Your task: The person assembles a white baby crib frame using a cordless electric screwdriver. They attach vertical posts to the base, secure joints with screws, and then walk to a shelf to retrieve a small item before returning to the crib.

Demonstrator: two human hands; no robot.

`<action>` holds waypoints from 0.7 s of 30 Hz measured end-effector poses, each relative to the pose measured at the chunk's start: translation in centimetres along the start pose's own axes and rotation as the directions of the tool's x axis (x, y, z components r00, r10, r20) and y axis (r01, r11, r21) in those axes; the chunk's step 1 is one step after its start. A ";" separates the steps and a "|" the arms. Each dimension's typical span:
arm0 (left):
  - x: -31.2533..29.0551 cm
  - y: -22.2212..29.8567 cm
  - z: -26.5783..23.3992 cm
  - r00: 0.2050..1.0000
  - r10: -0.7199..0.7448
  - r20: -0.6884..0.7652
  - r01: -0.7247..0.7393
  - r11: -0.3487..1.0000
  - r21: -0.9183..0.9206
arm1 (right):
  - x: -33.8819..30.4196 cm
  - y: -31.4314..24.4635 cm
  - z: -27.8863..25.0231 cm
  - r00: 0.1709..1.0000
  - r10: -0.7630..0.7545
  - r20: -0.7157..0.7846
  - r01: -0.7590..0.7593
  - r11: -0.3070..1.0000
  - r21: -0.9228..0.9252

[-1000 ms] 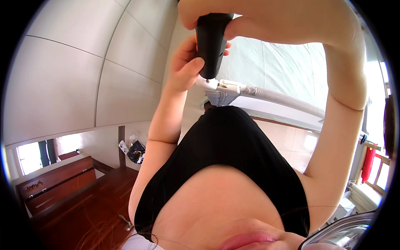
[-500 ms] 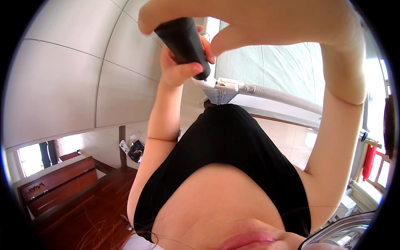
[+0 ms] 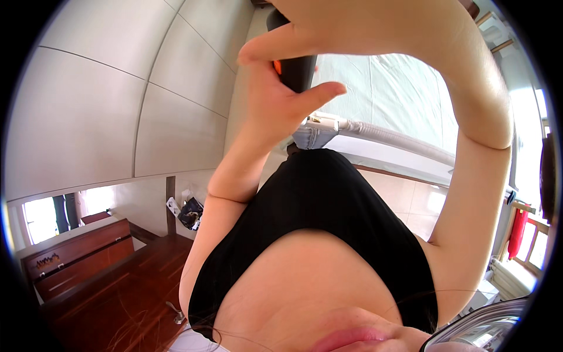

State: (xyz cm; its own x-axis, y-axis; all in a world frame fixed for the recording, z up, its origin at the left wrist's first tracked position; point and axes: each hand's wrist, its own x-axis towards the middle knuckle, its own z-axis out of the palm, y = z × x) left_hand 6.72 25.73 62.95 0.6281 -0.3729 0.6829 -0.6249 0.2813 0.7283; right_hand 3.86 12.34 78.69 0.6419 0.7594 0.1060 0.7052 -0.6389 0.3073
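A black, rounded object [image 3: 300,73] with an orange patch is held up before the chest, its near end set in the left hand [image 3: 271,104], whose thumb is stretched away from it. The object is crossed by the right hand [image 3: 334,29], whose other fingers are cut off by the upper edge. Beyond, a pale green sheet [image 3: 387,97] is bordered by a padded rail [image 3: 404,142]. A black top [image 3: 319,190] is worn. Large pale panels [image 3: 76,117] are seen at left, above brown wooden furniture [image 3: 123,278].
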 end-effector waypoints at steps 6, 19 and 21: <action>1.7 -2.8 -1.6 0.945 0.009 0.327 0.107 0.937 -0.333 | -0.1 -0.1 -3.0 0.962 -0.061 0.265 -0.037 0.937 0.348; 2.0 -0.6 0.0 0.989 0.012 0.148 -0.014 1.000 0.015 | 0.1 -0.4 1.2 0.993 0.096 0.062 -0.094 0.995 -0.032; 1.7 -0.9 -0.1 1.000 -0.002 0.030 -0.001 0.995 0.098 | 0.0 -0.4 1.4 0.999 0.046 0.012 -0.045 0.998 -0.048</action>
State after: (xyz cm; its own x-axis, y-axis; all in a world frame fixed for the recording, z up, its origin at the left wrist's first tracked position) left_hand 8.36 24.89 63.44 0.6152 -0.3995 0.6797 -0.6680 0.1936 0.7185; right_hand 4.05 12.44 77.24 0.6769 0.7280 0.1088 0.6605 -0.6660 0.3468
